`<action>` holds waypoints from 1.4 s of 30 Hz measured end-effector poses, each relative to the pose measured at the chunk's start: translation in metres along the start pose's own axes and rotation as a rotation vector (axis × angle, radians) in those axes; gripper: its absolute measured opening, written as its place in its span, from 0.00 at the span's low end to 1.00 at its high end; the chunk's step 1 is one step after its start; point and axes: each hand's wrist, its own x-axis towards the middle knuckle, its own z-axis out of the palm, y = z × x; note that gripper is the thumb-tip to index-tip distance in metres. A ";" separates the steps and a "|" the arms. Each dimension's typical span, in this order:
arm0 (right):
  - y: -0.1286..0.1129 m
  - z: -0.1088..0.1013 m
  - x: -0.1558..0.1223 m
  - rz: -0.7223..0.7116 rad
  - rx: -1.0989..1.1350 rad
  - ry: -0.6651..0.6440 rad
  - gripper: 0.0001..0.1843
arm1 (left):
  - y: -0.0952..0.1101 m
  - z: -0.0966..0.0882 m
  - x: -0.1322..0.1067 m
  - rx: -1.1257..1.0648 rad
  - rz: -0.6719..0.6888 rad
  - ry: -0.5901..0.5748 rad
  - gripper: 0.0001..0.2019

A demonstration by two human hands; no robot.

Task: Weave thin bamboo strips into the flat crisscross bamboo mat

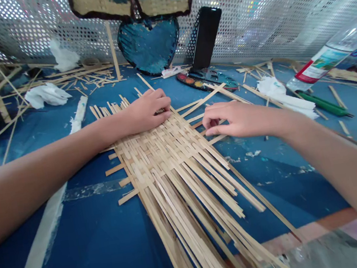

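I had the flat, pale bamboo-strip weave (pixel 164 154) lying in the middle of the view on a blue-painted bench (pixel 82 251), its tight checkered part at the far end and long loose strips (pixel 197 212) fanning out towards the camera. The left hand (pixel 146 111) lay across the far edge of the weave, fingers curled down onto the strips; it seemed to press, but I could not tell whether it pinched anything. The right hand (pixel 241 120) was half open at the weave's right edge, its bent fingertips (pixel 206 123) among the strip ends, and I could not tell whether they had hold of one. Work like this, I judged, went best with one hand pinning the crossings flat while the other nudged each strip snug and square, leaving no gaps. Beyond lay thin bamboo offcuts (pixel 89 78), crumpled white tissue (pixel 47 95), a round paint palette (pixel 206 80), and a black phone (pixel 206 37) beside a blue sequined heart (pixel 148 44), both before a perforated white screen (pixel 281 11). A clear plastic water bottle (pixel 331 55) lay at the right.
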 end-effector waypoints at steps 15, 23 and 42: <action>0.007 -0.003 -0.002 -0.009 0.114 -0.135 0.17 | -0.002 -0.003 -0.001 -0.018 0.003 -0.018 0.13; 0.008 -0.006 -0.001 -0.061 0.088 -0.131 0.17 | 0.000 -0.003 -0.001 -0.011 0.027 -0.015 0.13; -0.003 0.001 0.002 -0.134 0.154 -0.075 0.09 | 0.010 -0.087 -0.017 -0.046 -0.118 -0.508 0.23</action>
